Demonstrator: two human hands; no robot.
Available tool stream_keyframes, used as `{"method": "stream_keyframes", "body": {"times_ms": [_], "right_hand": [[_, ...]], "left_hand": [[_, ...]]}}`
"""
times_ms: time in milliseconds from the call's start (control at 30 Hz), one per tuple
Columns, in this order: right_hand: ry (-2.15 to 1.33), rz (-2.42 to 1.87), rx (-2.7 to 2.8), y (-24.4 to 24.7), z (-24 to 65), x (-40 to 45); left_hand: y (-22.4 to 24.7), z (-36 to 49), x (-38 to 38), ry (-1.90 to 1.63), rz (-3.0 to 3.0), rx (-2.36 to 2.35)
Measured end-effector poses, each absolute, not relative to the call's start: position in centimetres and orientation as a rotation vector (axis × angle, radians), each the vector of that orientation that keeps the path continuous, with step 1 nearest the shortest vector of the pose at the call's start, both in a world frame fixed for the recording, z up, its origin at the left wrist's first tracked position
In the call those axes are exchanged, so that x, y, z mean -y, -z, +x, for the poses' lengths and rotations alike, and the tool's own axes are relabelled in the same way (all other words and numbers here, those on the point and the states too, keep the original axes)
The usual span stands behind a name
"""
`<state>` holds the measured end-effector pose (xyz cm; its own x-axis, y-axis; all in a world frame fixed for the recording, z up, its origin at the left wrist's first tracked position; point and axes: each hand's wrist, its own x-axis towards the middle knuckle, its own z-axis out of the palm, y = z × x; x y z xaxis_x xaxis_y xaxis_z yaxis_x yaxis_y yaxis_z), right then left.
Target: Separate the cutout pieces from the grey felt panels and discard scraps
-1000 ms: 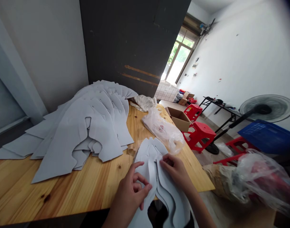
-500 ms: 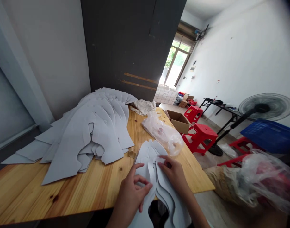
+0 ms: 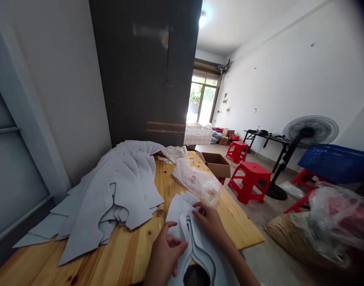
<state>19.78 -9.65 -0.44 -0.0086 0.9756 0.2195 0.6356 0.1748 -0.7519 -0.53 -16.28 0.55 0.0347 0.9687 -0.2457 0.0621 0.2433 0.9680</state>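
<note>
A small stack of white cut-out sheets (image 3: 175,209) with curved edges and a central slot lies in front of me, its near end passing the table edge. My right hand (image 3: 210,223) is on its right half, fingertips closed at the edge beside the slot; the exact grip is partly hidden. Over the left half hovers my left hand (image 3: 166,254), fingers bent but apart, with nothing visible between them. To the left, a large fanned pile of similar white cut-outs (image 3: 95,198) covers much of the wooden table (image 3: 140,254).
A clear plastic bag (image 3: 193,178) and a pale cloth (image 3: 174,153) lie behind the stack. Beyond the table's right edge are a cardboard box (image 3: 216,163), red stools (image 3: 251,178), a fan (image 3: 309,133) and a bagged sack (image 3: 297,238). A dark panel (image 3: 143,71) stands at the back.
My view has tilted up and turned a little, so the table and piles appear lower. Both hands keep nearly the same pose over the stack.
</note>
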Motion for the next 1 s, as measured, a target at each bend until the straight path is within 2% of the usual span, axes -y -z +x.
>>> {"method": "stream_keyframes", "body": {"times_ms": [200, 533, 833, 1000], "right_hand": [[-0.700, -1.169, 1.831, -0.5, 18.5, 7.3], [-1.103, -0.966, 1.638, 0.4, 18.9, 6.5], [-1.214, -0.811, 1.434, -0.3, 19.4, 7.2], [-1.205, -0.837, 1.419, 0.3, 19.4, 6.9]], "left_hand": [[-1.2, -0.3, 16.0, -0.971, 1.071, -1.343], [0.2, -1.5, 15.2, -0.913, 1.151, -1.247], [-2.1, -1.2, 16.0, -0.836, 0.892, -1.226], [-2.6, 1.5, 17.8, -1.023, 0.682, -1.269]]}}
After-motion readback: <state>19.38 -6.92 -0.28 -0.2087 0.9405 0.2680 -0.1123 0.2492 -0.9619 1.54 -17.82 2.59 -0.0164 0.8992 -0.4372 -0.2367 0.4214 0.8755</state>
